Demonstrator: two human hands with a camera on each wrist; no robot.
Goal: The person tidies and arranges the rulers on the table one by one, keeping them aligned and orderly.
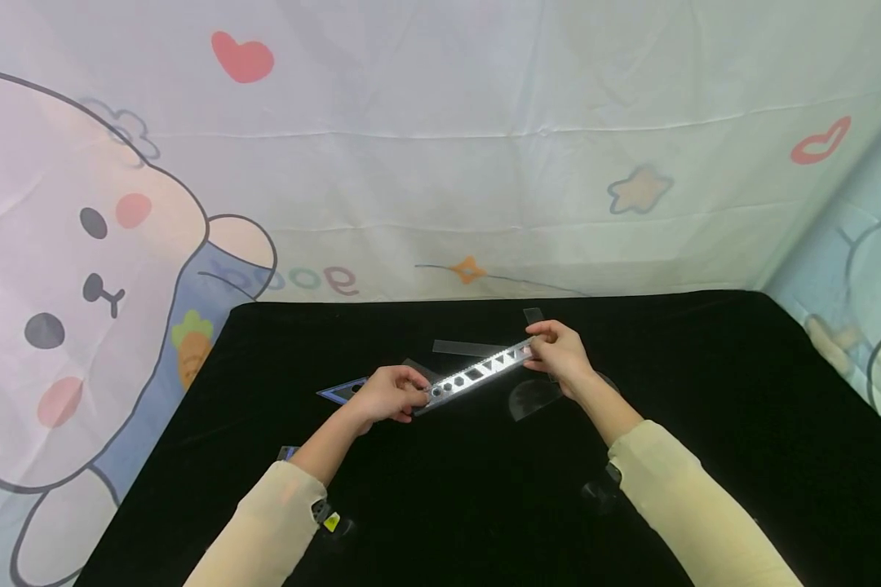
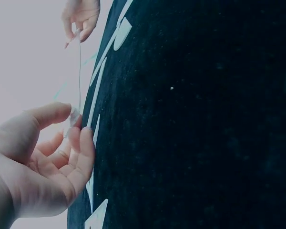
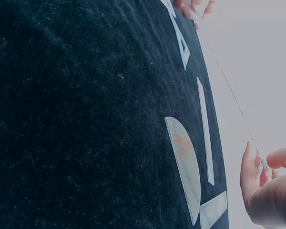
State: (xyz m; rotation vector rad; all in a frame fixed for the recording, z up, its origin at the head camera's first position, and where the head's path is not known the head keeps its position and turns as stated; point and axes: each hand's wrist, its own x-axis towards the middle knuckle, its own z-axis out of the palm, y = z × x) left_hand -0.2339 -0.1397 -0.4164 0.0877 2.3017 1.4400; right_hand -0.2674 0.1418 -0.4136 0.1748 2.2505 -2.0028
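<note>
Has a blue-marked piece (image 1: 288, 452) at far left on the black cloth (image 1: 448, 505), partly behind the left forearm (image 1: 329, 447); has a blue-edged triangle (image 1: 338, 393) next along, lying just behind the left hand (image 1: 391, 394). Pinches the left end of a clear stencil ruler (image 1: 477, 372) between thumb and fingertips there, with the other fingers loosely bent; holds the ruler above the cloth, stretched from hand to hand and rising toward the right in the head view; cannot tell its true tilt, as the wrist views give little more than a thin edge against glare. Has a clear strip (image 1: 458, 348) flat on the cloth beyond the ruler, then a half-round protractor (image 1: 532, 398) to the right; pinches the ruler's right end with the right hand (image 1: 564, 356), likewise closed down to the thin plastic between thumb and fingers. Could lose an end if either pinch loosens, gripping so little of the smooth plastic; could bow or crack the ruler if pushing inward or twisting unevenly, weakened as it is by cut-outs; could knock the protractor or strip askew if letting it drop.
</note>
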